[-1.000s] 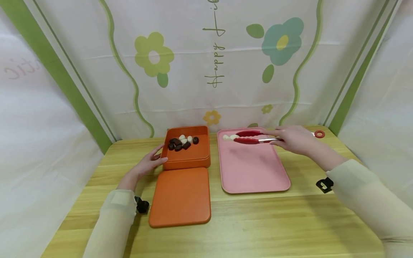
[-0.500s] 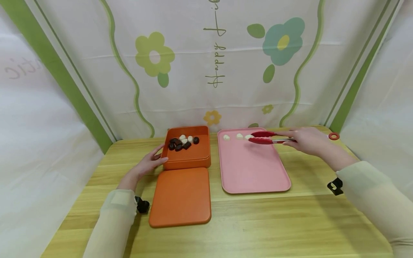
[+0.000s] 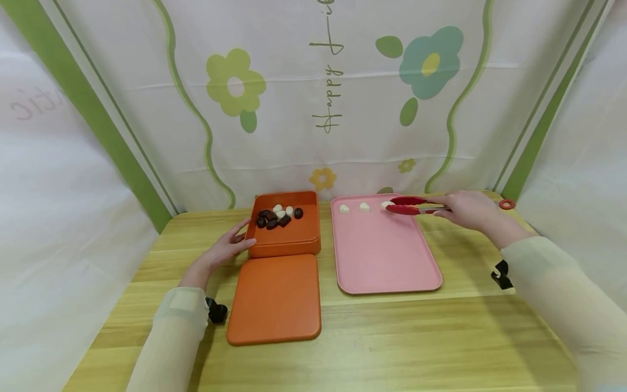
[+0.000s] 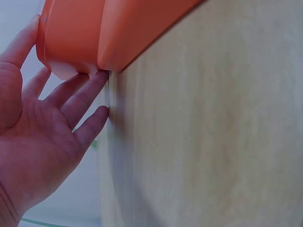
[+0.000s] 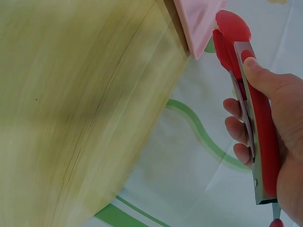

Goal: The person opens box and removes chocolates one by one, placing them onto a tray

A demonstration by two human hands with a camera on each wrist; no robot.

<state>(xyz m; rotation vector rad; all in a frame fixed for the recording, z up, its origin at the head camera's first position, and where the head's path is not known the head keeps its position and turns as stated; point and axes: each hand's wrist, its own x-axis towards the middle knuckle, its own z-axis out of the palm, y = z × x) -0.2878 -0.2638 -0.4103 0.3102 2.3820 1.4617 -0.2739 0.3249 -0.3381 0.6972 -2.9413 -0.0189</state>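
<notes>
The person's right hand [image 3: 470, 209] is curled round a pair of metal tongs with red grips and scalloped red heads [image 3: 406, 210], the thumb pressed along one arm and the fingers round the other (the right wrist view shows this plainly). The tongs' heads reach over the far right part of a shallow pink rectangular tray [image 3: 387, 256], right at a small white rounded sweet-like piece [image 3: 386, 204]; whether they pinch it or merely touch it cannot be told. Two similar white pieces [image 3: 364, 207] lie to its left, well spaced in a row along the tray's far edge.

The left hand [image 3: 226, 249] has its fingers spread, the fingertips and thumb touching the left side of an open orange square box [image 3: 284, 250]. Inside, towards the left and back, dark brown pieces [image 3: 271, 224] and a few white ones [image 3: 289, 210] lie clustered.

Just in front of the box lies a flat orange square lid [image 3: 274, 299]. Everything stands on a pale wood-grained table [image 3: 416, 343], and behind it hangs a white flower-printed curtain [image 3: 284, 141].
</notes>
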